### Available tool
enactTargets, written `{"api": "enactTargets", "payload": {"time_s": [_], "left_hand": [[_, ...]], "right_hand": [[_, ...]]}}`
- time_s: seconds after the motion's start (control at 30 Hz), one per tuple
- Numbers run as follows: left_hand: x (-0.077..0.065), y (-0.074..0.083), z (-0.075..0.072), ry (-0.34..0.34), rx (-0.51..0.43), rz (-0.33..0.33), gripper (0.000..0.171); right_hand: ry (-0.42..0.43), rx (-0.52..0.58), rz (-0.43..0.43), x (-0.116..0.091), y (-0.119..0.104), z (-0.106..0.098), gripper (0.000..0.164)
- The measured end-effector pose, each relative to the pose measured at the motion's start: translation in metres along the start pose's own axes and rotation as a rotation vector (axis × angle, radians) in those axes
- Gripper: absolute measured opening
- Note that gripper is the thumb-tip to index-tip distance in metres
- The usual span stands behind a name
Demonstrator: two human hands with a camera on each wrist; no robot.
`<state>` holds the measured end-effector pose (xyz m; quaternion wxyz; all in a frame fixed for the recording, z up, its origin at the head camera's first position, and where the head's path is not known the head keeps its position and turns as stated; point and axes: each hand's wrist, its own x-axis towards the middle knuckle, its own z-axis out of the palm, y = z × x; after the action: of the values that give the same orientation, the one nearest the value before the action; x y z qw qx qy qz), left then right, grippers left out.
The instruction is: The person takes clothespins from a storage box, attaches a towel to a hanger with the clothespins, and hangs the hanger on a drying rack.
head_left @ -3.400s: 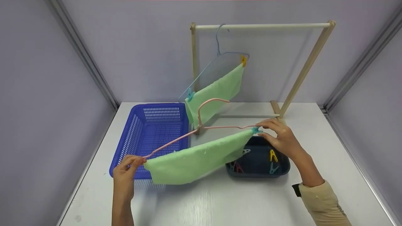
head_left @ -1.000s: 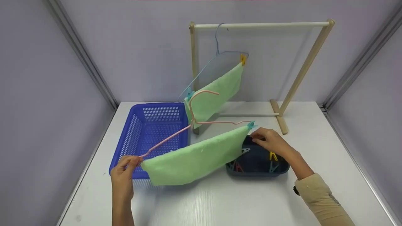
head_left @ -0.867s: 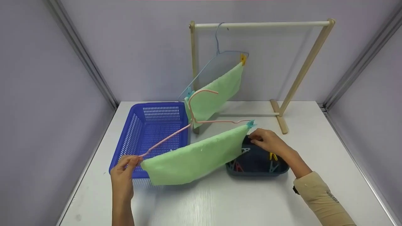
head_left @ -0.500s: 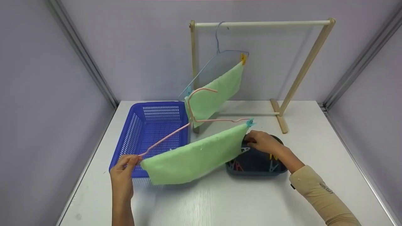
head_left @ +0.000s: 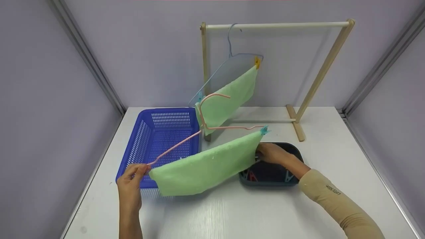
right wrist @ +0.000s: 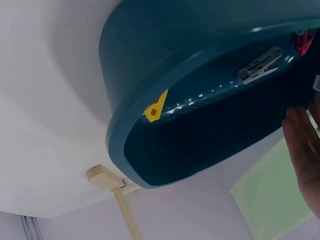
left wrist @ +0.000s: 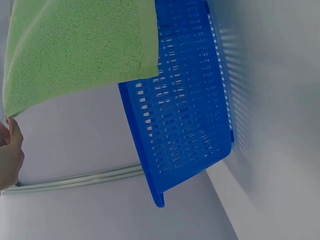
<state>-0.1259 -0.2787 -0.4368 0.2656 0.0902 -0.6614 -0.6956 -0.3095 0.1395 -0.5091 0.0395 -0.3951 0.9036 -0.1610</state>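
Observation:
My left hand [head_left: 131, 181] pinches one end of a pink clothes hanger [head_left: 181, 142] together with a corner of a light green towel [head_left: 207, 171]. A teal clothespin [head_left: 264, 130] clips the towel's other corner to the hanger's far end. My right hand [head_left: 273, 153] reaches into a dark teal bin [head_left: 269, 184], its fingertips hidden behind the towel in the head view. The right wrist view shows its fingers [right wrist: 297, 140] fairly straight at the bin's opening. Inside are a grey clothespin [right wrist: 260, 65], a yellow clothespin [right wrist: 156, 107] and a red clothespin [right wrist: 304, 42].
Behind, a wooden rack [head_left: 318, 73] bears a blue hanger [head_left: 214, 73] with another green towel [head_left: 237, 89], held by a yellow clothespin [head_left: 257, 62] and a blue clothespin [head_left: 200, 97]. A blue perforated basket [head_left: 137, 142] stands at left, partly behind the pink hanger.
My right hand has let go of the teal clothespin at the hanger's end and moved down into the bin. The left hand keeps its pinch; the hanger has shifted slightly left and up.

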Motion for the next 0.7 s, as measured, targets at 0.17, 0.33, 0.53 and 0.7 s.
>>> {"api": "enactTargets", "payload": {"time_s": [0.17, 0.33, 0.53, 0.7], "left_hand": [[0.0, 0.0, 0.0, 0.0, 0.0, 0.001, 0.018], [-0.002, 0.002, 0.0, -0.001, 0.01, 0.003, 0.017], [-0.002, 0.002, 0.0, -0.004, 0.013, -0.005, 0.018], [-0.002, 0.002, 0.0, -0.001, 0.007, -0.008, 0.018]], "right_hand": [[-0.092, -0.046, 0.094, 0.002, 0.0, 0.005, 0.041], [-0.131, -0.061, 0.128, 0.006, 0.001, 0.01, 0.034], [-0.126, -0.096, 0.113, 0.009, 0.004, 0.017, 0.016], [-0.149, -0.122, 0.116, 0.012, 0.006, 0.022, 0.014]]}}
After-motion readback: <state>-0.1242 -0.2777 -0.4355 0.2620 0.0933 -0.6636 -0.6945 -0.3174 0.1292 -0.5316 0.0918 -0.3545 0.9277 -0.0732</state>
